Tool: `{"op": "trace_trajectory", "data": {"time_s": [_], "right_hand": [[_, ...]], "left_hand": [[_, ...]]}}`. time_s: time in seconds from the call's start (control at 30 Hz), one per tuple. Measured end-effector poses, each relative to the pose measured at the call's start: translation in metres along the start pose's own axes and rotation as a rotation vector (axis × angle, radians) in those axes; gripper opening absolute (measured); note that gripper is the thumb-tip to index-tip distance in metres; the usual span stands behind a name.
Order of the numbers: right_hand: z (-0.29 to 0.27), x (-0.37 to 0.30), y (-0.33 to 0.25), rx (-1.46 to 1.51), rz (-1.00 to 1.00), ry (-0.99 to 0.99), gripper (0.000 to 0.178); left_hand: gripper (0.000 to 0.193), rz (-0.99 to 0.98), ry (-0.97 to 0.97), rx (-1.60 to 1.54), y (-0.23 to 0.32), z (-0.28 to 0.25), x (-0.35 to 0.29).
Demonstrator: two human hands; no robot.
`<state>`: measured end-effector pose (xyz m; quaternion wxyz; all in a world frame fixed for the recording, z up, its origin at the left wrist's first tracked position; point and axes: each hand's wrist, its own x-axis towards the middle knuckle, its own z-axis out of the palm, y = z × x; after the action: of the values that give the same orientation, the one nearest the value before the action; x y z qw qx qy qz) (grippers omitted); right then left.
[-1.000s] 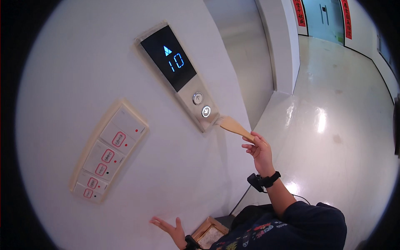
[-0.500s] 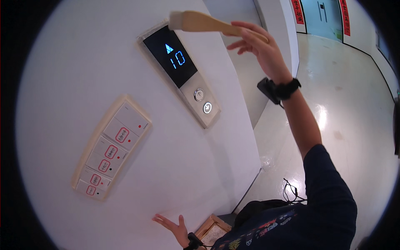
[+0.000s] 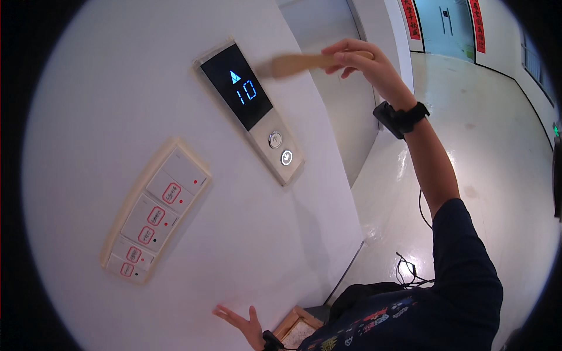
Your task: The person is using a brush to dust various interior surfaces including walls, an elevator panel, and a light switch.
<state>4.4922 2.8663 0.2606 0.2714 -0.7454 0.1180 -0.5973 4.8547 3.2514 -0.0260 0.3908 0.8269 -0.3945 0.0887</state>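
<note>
The right arm comes up from the dark sleeve [image 3: 459,240] at lower right, its forearm slanting up and leftward, and the wrist is bent so that the right hand [image 3: 364,63] reaches left toward the wall [image 3: 117,111]. A black band with a box-shaped device [image 3: 404,119] is strapped around that wrist. The fingers of this hand grasp the brush [image 3: 300,64] near the end of its pale wooden handle, pinched between thumb and fingertips. The brush is located just beside the upper right edge of the display panel [image 3: 265,131]; its long axis runs nearly level across the view, head to the left and slightly lower, handle end to the right. The bristle end is blurred, and whether it contacts the panel cannot be determined. The panel stands tilted in view, its dark lit screen [image 3: 228,93] above two round buttons, the lower one lit. The left hand [image 3: 243,323] is low, near the wall, fingers released and extended, thumb raised; contact with the wall cannot be confirmed. A wood-rimmed tray [image 3: 287,320] sits just right of it. A switch plate [image 3: 157,212] is mounted left of the panel.
</note>
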Motion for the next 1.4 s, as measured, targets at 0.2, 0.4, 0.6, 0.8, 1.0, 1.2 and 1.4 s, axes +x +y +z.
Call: {"op": "trace_trajectory", "data": {"time_s": [0.2,0.4,0.6,0.8,1.0,1.2,1.4], "right_hand": [[-0.009,-0.012,0.008,-0.017,0.103,-0.157,0.024],[-0.011,-0.021,0.018,-0.072,0.223,-0.360,0.021],[-0.001,-0.037,0.022,0.070,0.160,-0.124,0.021],[0.008,-0.049,0.030,0.105,0.097,0.034,0.019],[-0.003,-0.063,0.040,0.080,0.242,-0.109,0.018],[0.000,-0.076,0.047,0.091,0.387,-0.250,0.018],[0.005,-0.082,0.043,0.195,0.356,-0.111,0.018]], "left_hand": [[0.090,-0.014,0.000,0.070,-0.001,-0.002,0.002],[0.092,-0.030,-0.023,0.044,-0.002,-0.004,0.003],[0.092,-0.002,-0.020,0.067,-0.010,-0.004,0.003],[0.091,-0.047,-0.058,0.063,0.000,-0.008,0.002],[0.093,-0.050,-0.049,0.142,0.003,-0.007,0.004],[0.093,-0.027,-0.041,0.105,0.010,-0.011,0.004],[0.098,-0.036,-0.125,0.141,0.008,-0.018,0.001]]}}
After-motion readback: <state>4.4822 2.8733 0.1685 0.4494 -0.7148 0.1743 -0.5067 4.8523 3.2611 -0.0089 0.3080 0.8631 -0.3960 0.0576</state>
